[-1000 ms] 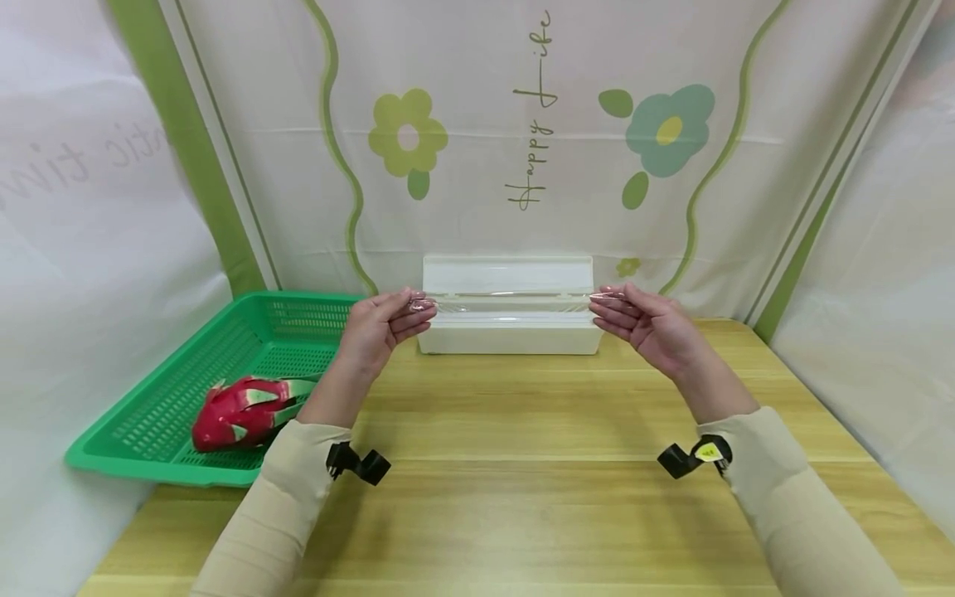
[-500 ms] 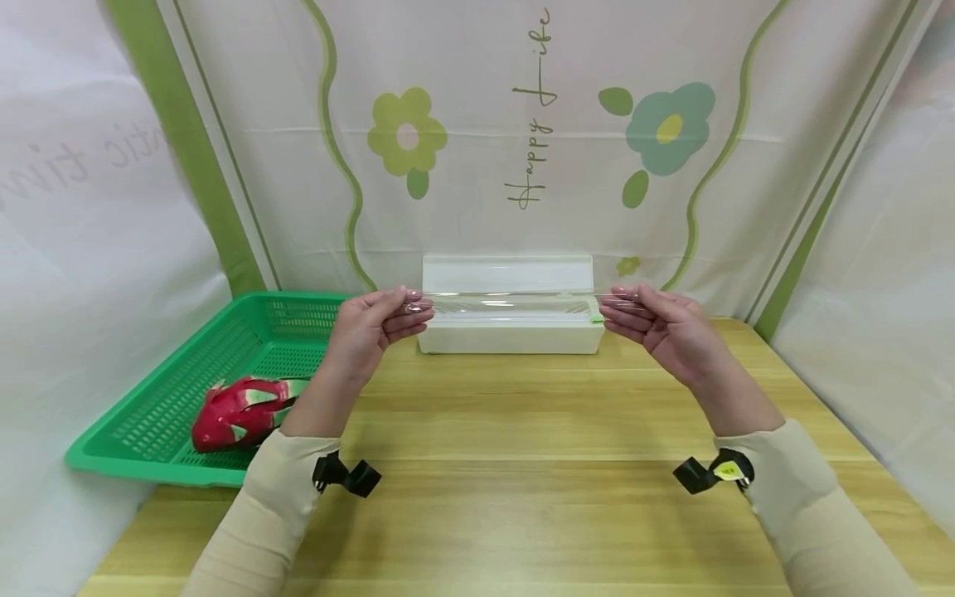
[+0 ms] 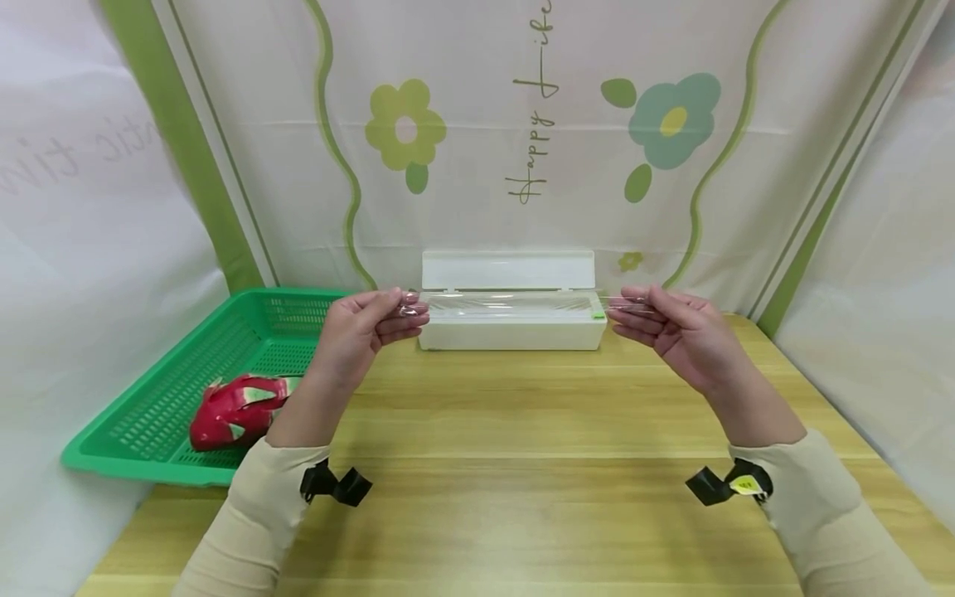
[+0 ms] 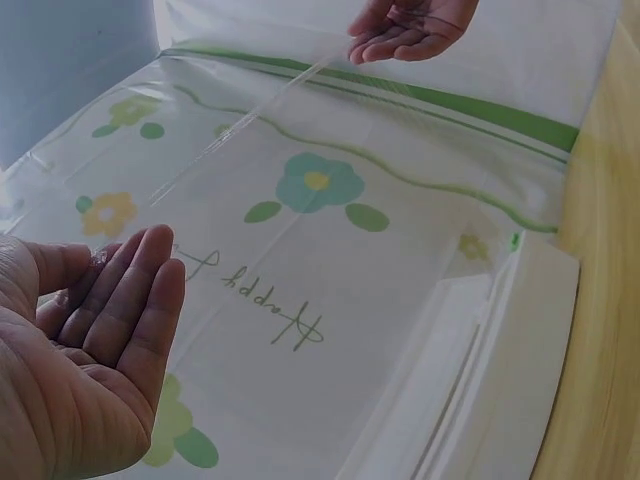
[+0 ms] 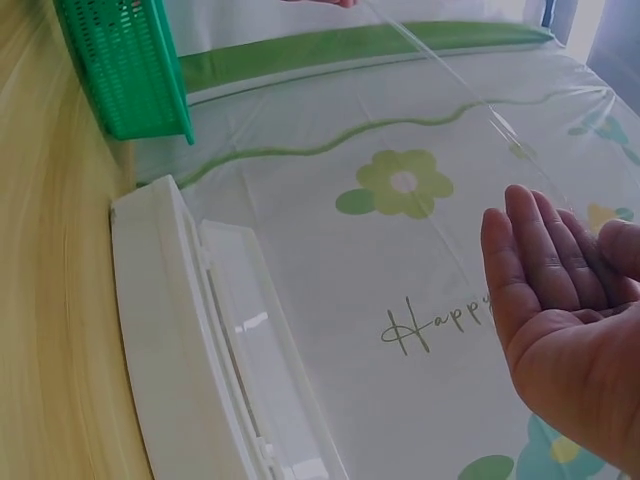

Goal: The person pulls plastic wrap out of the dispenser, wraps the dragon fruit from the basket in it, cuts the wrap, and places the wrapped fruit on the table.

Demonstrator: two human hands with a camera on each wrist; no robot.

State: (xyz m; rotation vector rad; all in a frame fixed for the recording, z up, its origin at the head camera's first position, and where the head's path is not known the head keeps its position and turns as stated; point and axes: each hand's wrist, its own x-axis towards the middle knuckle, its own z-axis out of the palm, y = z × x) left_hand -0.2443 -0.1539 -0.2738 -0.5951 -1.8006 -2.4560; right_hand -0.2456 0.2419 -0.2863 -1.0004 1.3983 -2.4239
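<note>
Head view: we see the left hand [image 3: 363,327] and right hand [image 3: 681,328] pinching opposite ends of a clear film [image 3: 501,304], stretched in front of the open white box [image 3: 511,336]. Left wrist view: we see the film cross between both hands. Right wrist view: we see the box on the wooden table [image 5: 58,250], near the green basket [image 5: 122,70].

The left hand [image 3: 356,330] and the right hand [image 3: 688,336] pinch the ends of some clear plastic wrap [image 3: 507,303], pulled out flat in front of an open white box [image 3: 511,337]. The box sits on a wooden table [image 3: 522,473]. On the left, a green basket [image 3: 142,469] holds a red dragon fruit [image 3: 233,414].
</note>
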